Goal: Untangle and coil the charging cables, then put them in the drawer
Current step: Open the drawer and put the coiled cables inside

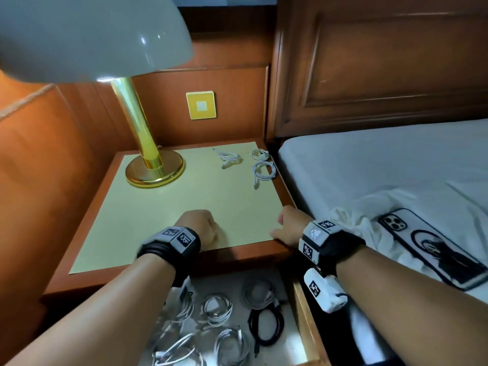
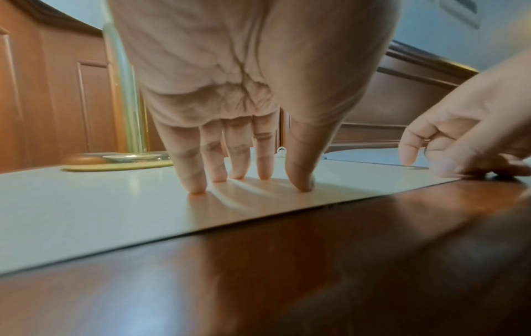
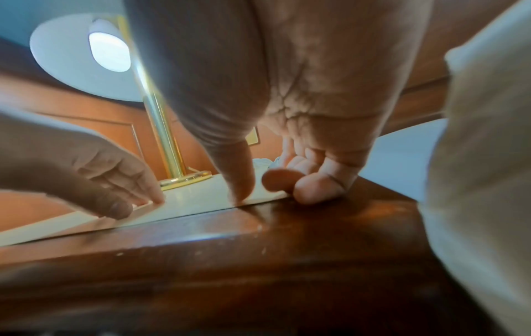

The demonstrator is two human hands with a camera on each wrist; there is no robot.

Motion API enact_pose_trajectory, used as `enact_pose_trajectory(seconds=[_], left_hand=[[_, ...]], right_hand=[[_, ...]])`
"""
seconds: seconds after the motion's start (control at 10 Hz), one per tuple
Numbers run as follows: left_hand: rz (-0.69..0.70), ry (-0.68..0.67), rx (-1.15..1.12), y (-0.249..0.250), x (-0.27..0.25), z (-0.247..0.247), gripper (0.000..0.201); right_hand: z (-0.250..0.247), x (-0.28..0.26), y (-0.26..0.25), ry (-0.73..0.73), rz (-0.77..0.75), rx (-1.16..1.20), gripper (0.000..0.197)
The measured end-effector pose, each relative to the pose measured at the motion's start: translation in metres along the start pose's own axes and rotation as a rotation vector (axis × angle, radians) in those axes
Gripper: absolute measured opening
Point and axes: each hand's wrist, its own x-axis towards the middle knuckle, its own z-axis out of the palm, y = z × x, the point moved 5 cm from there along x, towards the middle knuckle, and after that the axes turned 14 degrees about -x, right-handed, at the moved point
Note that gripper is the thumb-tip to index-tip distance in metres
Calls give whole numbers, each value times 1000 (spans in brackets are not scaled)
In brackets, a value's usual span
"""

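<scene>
Three white charging cables (image 1: pixel 248 163) loosely bundled at the far right corner of the bench (image 1: pixel 163 207), close to the edge beside the bed (image 1: pixel 369 159); more coils, white and one black, already down in the open drawer (image 1: pixel 311 326) below the front lip. Left hand (image 2: pixel 229 95) empty, fingers straight, tips pressed on the pale top. Right hand (image 1: pixel 291 224) at the near right corner, thumb on the pale sheet, fingers curled against the wood, apparently holding nothing, though blur leaves that unsure. Probably light, limp and springy cables, apt to uncurl once let go and to drag a neighbour along by a snagged plug; best pinched across the gathered loops rather than by a trailing end. Smooth, glossy top, likely slippery under thin cord. Little margin on the right, where a nudge could tip a coil into the gap by the mattress. Brass lamp (image 1: pixel 154 167) at the far left, with wide bare surface between for spreading and winding. Phone (image 1: pixel 433 249) on the bedsheet, well apart.
</scene>
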Motion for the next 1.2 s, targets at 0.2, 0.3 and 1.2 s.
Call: enact_pose_trajectory(seconds=[0.2, 0.3, 1.2], left_hand=[[-85, -28, -56, 17, 36, -5, 63], [-122, -26, -120, 25, 65, -6, 88], [53, -142, 321, 9, 55, -27, 33]], right_hand=[[-13, 37, -7, -1, 53, -44, 101], [-21, 63, -9, 30, 45, 0, 108], [-15, 66, -27, -23, -33, -91, 23]])
